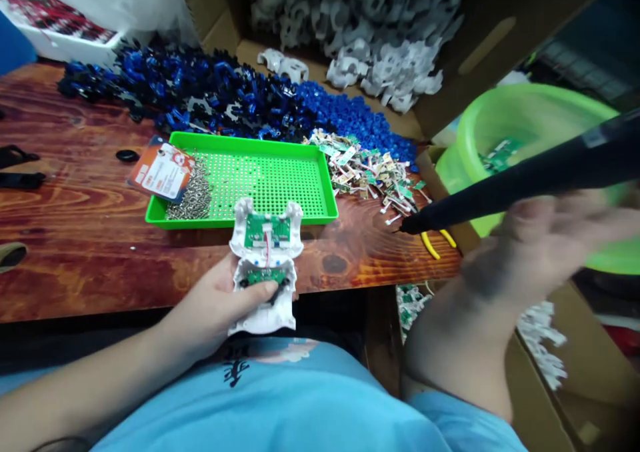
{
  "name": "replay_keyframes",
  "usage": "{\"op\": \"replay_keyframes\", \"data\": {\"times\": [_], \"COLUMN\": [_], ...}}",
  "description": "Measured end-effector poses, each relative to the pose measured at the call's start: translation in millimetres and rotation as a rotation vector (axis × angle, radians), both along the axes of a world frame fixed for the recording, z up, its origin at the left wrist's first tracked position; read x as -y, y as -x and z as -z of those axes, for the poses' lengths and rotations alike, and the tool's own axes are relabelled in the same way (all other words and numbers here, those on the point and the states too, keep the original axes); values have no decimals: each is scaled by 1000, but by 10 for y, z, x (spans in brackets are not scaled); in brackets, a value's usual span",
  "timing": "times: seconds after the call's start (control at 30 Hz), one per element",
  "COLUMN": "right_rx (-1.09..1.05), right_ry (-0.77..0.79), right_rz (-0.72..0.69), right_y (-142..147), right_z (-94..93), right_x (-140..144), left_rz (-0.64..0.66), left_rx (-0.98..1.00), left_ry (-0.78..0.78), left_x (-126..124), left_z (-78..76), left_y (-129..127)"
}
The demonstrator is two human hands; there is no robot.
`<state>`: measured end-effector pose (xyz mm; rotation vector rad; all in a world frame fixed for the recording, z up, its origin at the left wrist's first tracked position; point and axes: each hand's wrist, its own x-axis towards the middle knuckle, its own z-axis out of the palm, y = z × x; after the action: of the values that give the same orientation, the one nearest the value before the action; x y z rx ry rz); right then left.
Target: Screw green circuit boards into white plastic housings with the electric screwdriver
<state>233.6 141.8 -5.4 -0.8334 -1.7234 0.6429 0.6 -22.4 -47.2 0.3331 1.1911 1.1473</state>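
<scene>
My left hand (225, 299) grips a white game controller shell (270, 312) with its thumb across the lower half. The shell is opened into two halves, each with a green circuit board (255, 229) inside, and a thin red-and-white cable joins them. My right hand (525, 252), blurred, is closed around a long black electric screwdriver (500, 185). Its thin tip points left over the table, apart from the shell. A green perforated tray (327, 189) lies just beyond the shell, with a heap of small screws (193, 195) at its left end.
On the wooden table (90, 252) lie piles of blue-black parts (200, 85), blue pieces (345, 115) and small wired boards (365, 169). A cardboard box (220, 12) of white shells stands behind. Yellow-handled pliers (430, 245) and a green tub (540, 99) are at right.
</scene>
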Motion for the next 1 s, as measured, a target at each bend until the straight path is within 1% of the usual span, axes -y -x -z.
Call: {"op": "replay_keyframes", "data": {"times": [0.07,0.1,0.17,0.2,0.3,0.37,0.43,0.53,0.57,0.6,0.7,0.8,1.0], "right_rx": [-175,-221,-258,-285,-365,-398,-379,-216,-178,-141,-157,-85,20], "right_ry": [-39,-11,64,71,44,22,3,28,38,62,60,91,80], "right_rz": [93,99,68,51,-25,-72,-106,-156,-183,-242,-328,-309,-248], "right_y": [27,58,140,191,402,618,901,1403,1569,1726,2091,2269,2332], "right_z": [-27,-34,-42,-46,-72,-92,-103,-86,-71,-52,17,77,157], "right_x": [-3,8,29,33,18,-15,-74,-222,-280,-335,-451,-473,-449], "left_rz": [60,84,113,125,152,181,204,202,198,197,222,242,266], "left_rx": [45,63,108,136,206,227,240,270,280,287,298,312,358], "left_ry": [20,26,42,51,51,28,11,6,4,-1,-24,-50,-69], "left_x": [29,36,36,31,9,2,6,22,27,31,36,33,32], "left_z": [62,82,98,100,121,161,211,270,282,291,313,331,340], "left_y": [-59,-82,-112,-121,-127,-121,-110,-95,-91,-86,-72,-60,-45]}}
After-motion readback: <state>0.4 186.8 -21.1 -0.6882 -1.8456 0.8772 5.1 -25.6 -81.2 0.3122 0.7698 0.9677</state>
